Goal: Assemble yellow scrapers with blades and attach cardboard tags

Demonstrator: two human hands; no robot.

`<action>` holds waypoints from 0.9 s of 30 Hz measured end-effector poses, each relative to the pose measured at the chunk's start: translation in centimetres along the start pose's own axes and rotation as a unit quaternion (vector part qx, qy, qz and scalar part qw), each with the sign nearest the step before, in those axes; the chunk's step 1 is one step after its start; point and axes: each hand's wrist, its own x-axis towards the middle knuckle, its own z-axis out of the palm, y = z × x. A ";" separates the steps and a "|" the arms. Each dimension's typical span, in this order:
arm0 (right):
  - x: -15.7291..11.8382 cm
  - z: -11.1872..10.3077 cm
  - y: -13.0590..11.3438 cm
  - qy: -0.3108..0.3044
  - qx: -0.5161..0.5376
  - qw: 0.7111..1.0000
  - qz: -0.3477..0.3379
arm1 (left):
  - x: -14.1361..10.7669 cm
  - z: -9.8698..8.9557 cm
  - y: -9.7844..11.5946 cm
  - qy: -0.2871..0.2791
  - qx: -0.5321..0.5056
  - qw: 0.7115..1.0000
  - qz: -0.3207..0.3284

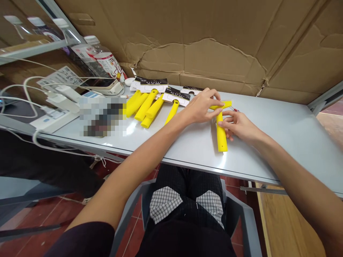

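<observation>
Near the middle of the tabletop, my left hand (200, 107) pinches a short yellow strip (227, 104) between thumb and fingers. My right hand (239, 125) grips the upper part of a long yellow plastic sleeve (222, 137), which points toward the table's front edge. The strip crosses the sleeve's top end; whether they are joined cannot be made out. Behind my right fingertips shows a small red-tipped item (235, 110), too small to name. Left of my hands lie several similar yellow sleeves (146, 109) with black-and-white header cards (154, 85).
A power strip (55, 119) with white cables and a phone (100, 84) occupy the table's left end. Bottles (105, 59) stand by a metal shelf (32, 50). Cardboard (214, 43) walls the back of the table (284, 135). Another person's dark-clothed leg (45, 164) is at lower left.
</observation>
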 end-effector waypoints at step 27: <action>0.2 2.8 -4.8 0.057 -0.231 0.947 -0.216 | 0.0 -2.7 2.7 0.092 -0.053 0.987 -0.122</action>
